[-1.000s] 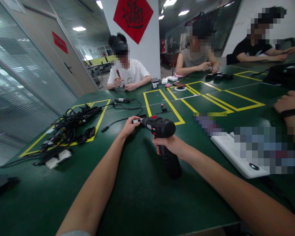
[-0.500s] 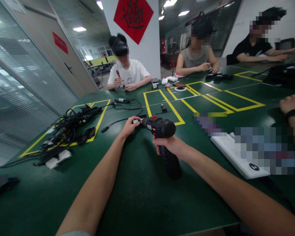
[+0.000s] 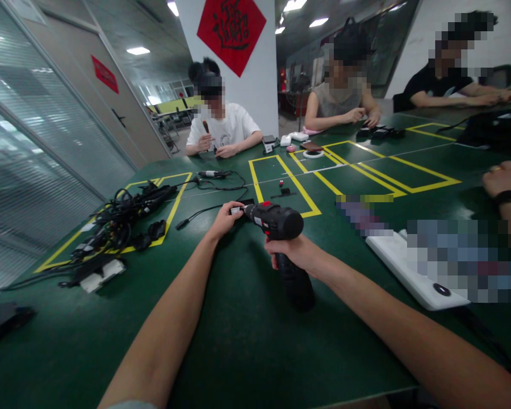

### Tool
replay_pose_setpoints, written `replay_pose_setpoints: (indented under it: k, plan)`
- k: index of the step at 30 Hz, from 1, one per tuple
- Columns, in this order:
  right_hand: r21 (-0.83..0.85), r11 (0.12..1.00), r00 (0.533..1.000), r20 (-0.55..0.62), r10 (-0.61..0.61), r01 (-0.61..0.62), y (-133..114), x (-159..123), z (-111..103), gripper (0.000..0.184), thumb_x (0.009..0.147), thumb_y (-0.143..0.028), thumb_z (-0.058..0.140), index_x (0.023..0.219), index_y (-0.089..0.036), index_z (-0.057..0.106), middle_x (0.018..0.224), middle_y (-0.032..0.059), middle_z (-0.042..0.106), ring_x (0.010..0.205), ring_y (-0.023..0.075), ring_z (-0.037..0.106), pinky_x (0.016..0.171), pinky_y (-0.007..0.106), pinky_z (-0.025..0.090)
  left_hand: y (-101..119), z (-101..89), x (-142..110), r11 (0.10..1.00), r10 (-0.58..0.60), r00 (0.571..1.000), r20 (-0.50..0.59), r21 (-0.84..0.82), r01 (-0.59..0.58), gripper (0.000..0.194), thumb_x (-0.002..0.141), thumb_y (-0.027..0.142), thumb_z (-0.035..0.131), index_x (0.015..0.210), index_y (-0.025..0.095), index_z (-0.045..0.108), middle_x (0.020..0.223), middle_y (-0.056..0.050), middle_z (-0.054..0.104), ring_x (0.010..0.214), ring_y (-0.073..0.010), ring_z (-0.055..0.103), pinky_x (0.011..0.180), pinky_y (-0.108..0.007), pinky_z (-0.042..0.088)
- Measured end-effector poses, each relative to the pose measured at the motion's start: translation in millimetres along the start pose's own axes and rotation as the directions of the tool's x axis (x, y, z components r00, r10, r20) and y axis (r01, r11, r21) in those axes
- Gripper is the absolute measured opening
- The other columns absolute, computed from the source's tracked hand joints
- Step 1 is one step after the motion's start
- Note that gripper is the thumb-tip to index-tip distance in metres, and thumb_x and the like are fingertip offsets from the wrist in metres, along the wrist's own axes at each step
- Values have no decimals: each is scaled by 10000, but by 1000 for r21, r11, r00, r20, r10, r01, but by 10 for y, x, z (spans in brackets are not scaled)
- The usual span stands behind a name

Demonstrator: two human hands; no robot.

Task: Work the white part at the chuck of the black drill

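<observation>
My right hand (image 3: 290,250) is closed round the grip of a black and red cordless drill (image 3: 281,220), held level with its chuck pointing left. The drill's tip meets a small black device with a white label (image 3: 235,211), and the exact contact point is too small to make out. My left hand (image 3: 226,218) pinches this device from the left, keeping it on the green table (image 3: 238,341). A black cable (image 3: 196,215) with a plug end lies just left of that hand.
A heap of black cables and adapters (image 3: 128,218) covers the left side. Small parts (image 3: 285,191) lie beyond the drill. On the right stands a white power bank-like case (image 3: 413,272), partly blurred. Three people sit across the table, and another person's hand (image 3: 509,180) rests at the right edge.
My hands, the drill and the device stay almost still. At the far side, a person's upright tool has turned slightly, and the hand at the right edge has shifted a little left.
</observation>
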State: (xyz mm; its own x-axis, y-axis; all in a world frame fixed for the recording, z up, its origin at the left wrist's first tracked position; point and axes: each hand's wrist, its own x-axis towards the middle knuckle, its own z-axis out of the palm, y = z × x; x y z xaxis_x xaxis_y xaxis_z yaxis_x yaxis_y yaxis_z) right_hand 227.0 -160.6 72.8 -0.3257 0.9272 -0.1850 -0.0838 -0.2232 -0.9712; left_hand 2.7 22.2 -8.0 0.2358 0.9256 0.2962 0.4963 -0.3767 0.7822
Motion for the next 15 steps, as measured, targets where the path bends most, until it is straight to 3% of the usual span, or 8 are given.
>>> replay_pose_setpoints:
  k: [7,15]
  plan:
    - [-40,998,999,25,-47,48,57,33,-9,58,668,-144,608,675,-174,559,541,-14,540,461,154,574,484,280,442,8,4,-15,1000,6,1000,-7,17,-5,305,754,294,627,1038,199,686,1090,-61,630,1034,-228,567,1002,-394,418]
    - [-31,999,1000,8,-16,16,27,14,-3,91,670,-140,625,707,-176,550,560,-21,545,462,148,574,498,282,448,-74,0,19,1000,9,1000,9,17,-9,301,761,287,628,1050,216,678,1115,-54,648,1102,-237,557,1046,-405,388]
